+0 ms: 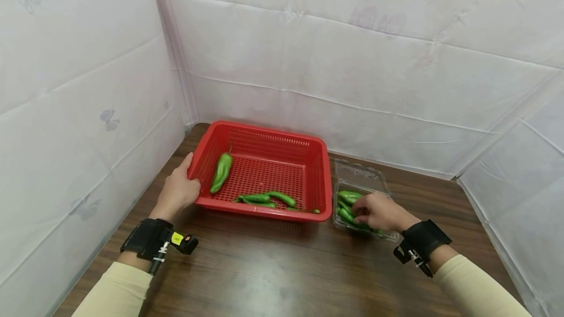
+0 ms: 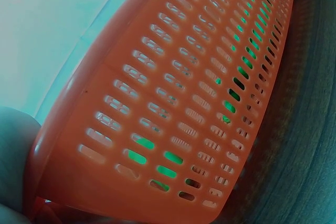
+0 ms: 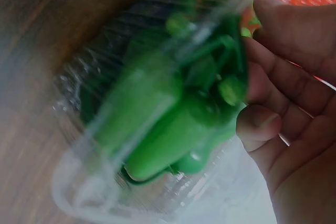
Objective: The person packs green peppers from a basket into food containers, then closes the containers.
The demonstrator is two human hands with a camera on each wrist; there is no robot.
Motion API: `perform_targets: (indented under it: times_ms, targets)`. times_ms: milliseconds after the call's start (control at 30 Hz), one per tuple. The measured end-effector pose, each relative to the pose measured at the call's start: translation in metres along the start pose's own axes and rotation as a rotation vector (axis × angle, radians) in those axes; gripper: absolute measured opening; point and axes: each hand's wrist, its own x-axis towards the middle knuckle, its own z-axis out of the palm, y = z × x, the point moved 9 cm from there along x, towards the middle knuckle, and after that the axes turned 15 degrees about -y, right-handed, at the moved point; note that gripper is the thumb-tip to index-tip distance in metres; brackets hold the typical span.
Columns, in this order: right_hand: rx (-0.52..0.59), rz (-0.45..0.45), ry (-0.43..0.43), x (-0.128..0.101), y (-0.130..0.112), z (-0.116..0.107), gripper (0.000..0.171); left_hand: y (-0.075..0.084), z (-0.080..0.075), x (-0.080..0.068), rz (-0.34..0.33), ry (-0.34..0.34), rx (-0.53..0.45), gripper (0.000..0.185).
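My left hand (image 1: 179,191) grips the left front corner of a red perforated plastic basket (image 1: 264,215), partly seen at the edge of the left wrist view. Inside lies a large green pepper (image 1: 222,172) on the left, and several slimmer green peppers (image 1: 282,198) lie along the near wall, partly hidden by it. To the right stands a clear plastic clamshell box (image 1: 359,176), lid up, with several green peppers (image 3: 168,137) inside. My right hand (image 1: 382,212) is over this box, fingers bent loosely beside the peppers; the right wrist view shows none between thumb and fingers.
Everything stands on a dark wood-grain table (image 1: 264,268). White sheeting (image 1: 282,53) walls in the back and both sides, close behind the basket. The clamshell's raised lid is on its far side, next to the basket's right wall.
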Motion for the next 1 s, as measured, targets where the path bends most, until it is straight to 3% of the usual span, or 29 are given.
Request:
perform_targets:
  times_ms: [333,433,633,1000]
  targets:
    - [-0.027,-0.026,-0.007,0.002,0.002,0.009,0.010,0.001,0.003,0.003,0.003,-0.005,0.014,0.082]
    - [0.004,-0.012,0.014,0.001,0.005,0.001,0.012,0.000,0.001,0.003,0.000,0.001,0.020,0.081]
    - [0.018,0.013,0.138,-0.010,0.009,-0.030,0.016,-0.002,-0.003,0.002,0.008,0.003,0.027,0.080]
    - [0.028,0.043,0.150,-0.012,0.009,-0.037,0.017,-0.001,-0.001,0.003,0.014,-0.011,0.030,0.081]
